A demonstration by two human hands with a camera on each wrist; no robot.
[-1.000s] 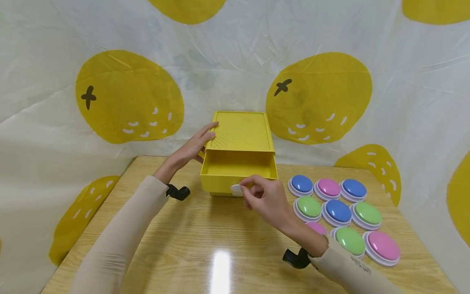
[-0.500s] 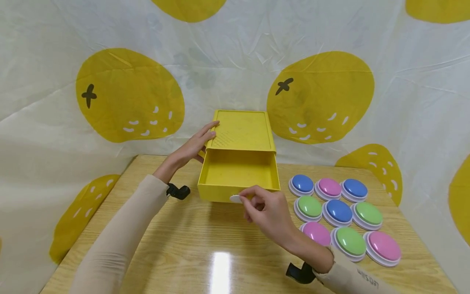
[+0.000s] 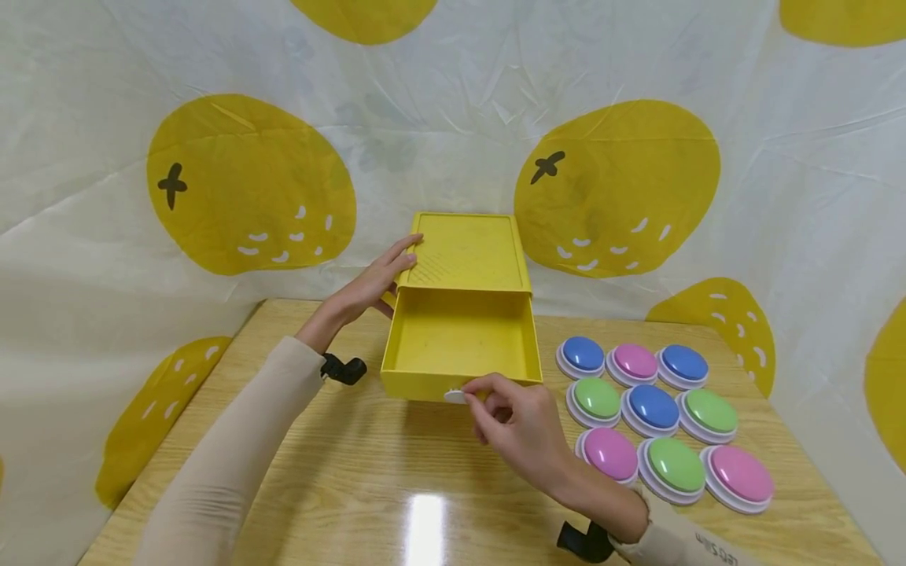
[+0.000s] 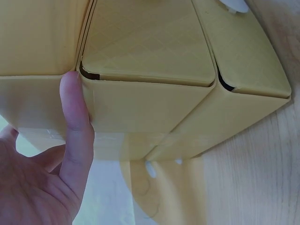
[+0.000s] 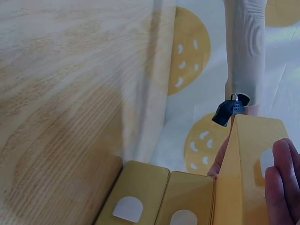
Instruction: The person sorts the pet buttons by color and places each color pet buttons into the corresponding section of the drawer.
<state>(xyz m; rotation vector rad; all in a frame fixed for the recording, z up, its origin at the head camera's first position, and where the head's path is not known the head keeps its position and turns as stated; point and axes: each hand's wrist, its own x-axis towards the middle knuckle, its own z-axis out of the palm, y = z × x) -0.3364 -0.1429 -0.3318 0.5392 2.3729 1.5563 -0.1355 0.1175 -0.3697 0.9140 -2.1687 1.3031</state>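
Note:
A small yellow drawer cabinet (image 3: 467, 251) stands at the table's far side. Its top drawer (image 3: 418, 386) is pulled well out, and the inside shows bare. My right hand (image 3: 520, 428) pinches the white handle (image 3: 454, 396) on that drawer's front between thumb and forefinger. In the right wrist view the fingers partly cover this handle. My left hand (image 3: 364, 289) steadies the cabinet's left side, its fingertips on the top edge. In the left wrist view a straight finger (image 4: 75, 103) lies against the cabinet wall; the other fingers are partly hidden.
Two lower drawers sit closed, each with a white handle (image 5: 128, 209). Right of the cabinet, several round buttons in blue, pink and green (image 3: 653, 406) stand in rows on the wooden table (image 3: 340, 472). A fruit-print curtain (image 3: 439, 141) hangs close behind.
The top drawer has slid further out toward me, with my right hand moving back along with its handle. My left hand has kept its place on the cabinet.

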